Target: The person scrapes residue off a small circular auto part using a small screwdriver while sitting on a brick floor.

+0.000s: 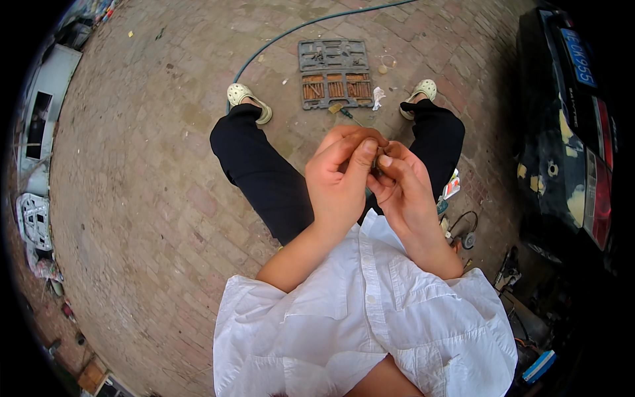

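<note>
My left hand point(336, 175) and my right hand point(402, 185) meet in front of my chest, fingertips pinched together. A small dark object point(378, 167) shows between the thumbs, mostly covered by the fingers; its kind is too hidden to tell. Beyond my hands, an open grey plastic case point(333, 59) lies on the ground between my feet. Its near half holds several rows of rusty brown rod-like pieces point(337, 88). By its near edge lies a small tool with a dark green handle point(346, 113), partly behind my hands.
Brick paving point(152, 172) surrounds me. A green hose point(284, 32) curves past my left shoe. A dark car point(569, 145) with patched paint stands at right. Crumpled white paper point(378, 98) lies beside the case. Discarded panels point(49, 112) line the left side, and a blue box point(539, 366) lies lower right.
</note>
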The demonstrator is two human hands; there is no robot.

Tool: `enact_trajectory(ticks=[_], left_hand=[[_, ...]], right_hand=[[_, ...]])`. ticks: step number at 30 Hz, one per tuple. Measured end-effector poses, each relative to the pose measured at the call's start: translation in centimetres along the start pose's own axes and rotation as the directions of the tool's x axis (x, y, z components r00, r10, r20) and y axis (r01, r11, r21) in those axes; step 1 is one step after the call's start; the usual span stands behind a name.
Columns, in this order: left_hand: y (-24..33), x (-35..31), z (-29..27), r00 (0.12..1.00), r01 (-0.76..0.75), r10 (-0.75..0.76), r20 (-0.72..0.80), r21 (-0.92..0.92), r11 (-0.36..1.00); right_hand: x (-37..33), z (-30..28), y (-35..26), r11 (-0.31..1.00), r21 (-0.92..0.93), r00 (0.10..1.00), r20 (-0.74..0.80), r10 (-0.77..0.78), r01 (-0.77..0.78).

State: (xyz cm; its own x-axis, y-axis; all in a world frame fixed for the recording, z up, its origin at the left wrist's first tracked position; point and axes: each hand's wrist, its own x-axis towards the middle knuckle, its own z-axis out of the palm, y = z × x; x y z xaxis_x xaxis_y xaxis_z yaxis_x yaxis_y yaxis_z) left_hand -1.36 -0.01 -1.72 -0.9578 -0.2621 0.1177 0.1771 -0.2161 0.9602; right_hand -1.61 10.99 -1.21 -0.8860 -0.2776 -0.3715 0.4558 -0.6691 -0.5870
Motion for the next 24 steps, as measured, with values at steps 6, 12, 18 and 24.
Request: enact_trajectory(ticks=[6, 12, 18, 24], left_hand=[[0.34, 0.09, 0.2, 1.0, 0.021, -0.021, 0.006, -0.03, 0.999], [0.01, 0.22, -0.11, 0.999, 0.037, -0.036, 0.006, -0.071, 0.997], [-0.31, -0.11, -0.25, 1.0, -0.012, 0.012, -0.013, -0.013, 1.0], [0.05, -0.27, -0.07, 0.989, 0.147, -0.133, 0.071, -0.267, 0.952]], right_hand=[[0.23, -0.15, -0.26, 0.998, -0.057, 0.999, 0.046, -0.026, 0.028], [0.25, 0.44, -0.29, 0.999, -0.051, 1.0, 0.002, 0.011, -0.011], [0.39, -0.24, -0.11, 1.0, -0.018, 0.998, 0.058, 0.008, -0.007], [-0.26, 0.17, -0.53, 0.999, -0.033, 1.0, 0.003, 0.011, -0.011]])
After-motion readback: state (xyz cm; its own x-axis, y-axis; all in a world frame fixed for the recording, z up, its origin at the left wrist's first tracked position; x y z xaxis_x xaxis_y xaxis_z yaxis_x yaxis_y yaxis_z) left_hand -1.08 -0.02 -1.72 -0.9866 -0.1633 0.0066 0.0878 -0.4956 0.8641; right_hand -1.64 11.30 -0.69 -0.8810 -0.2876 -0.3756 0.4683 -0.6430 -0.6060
